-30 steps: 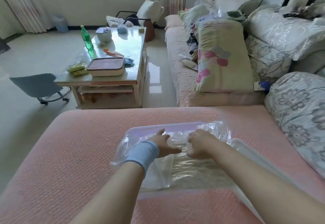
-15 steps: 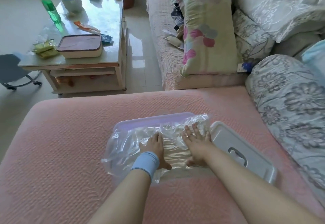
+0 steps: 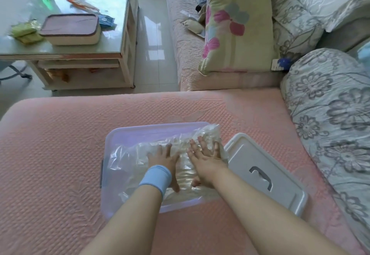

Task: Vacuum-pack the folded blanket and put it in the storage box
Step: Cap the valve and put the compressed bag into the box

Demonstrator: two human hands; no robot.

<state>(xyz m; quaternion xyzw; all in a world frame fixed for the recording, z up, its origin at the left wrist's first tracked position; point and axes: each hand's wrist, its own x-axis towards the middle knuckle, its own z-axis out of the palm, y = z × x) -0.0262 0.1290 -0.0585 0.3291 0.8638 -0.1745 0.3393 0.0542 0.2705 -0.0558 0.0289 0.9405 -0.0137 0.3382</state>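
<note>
A translucent purple storage box [image 3: 140,132] sits on the pink quilted bed. Inside it lies the clear vacuum bag [image 3: 128,158] with the pale folded blanket in it; the bag's crinkled plastic rises over the box's right rim. My left hand [image 3: 164,158], with a light blue wristband, lies flat on the bag's middle, fingers spread. Beside it, my right hand [image 3: 206,158] presses palm down on the bag's right part. Neither hand grips anything. The box's white lid [image 3: 260,170] with a grey handle rests on the bed against the right side of the box.
A rolled floral quilt [image 3: 330,124] lies at the bed's right edge. Beyond the bed stand a sofa with a flowered pillow [image 3: 236,24] and a glass-topped coffee table [image 3: 66,50] holding a lidded container [image 3: 70,28].
My hands went from bunching the bag's top to lying flat on it. The bag now sits lower in the box. My view tilted further down.
</note>
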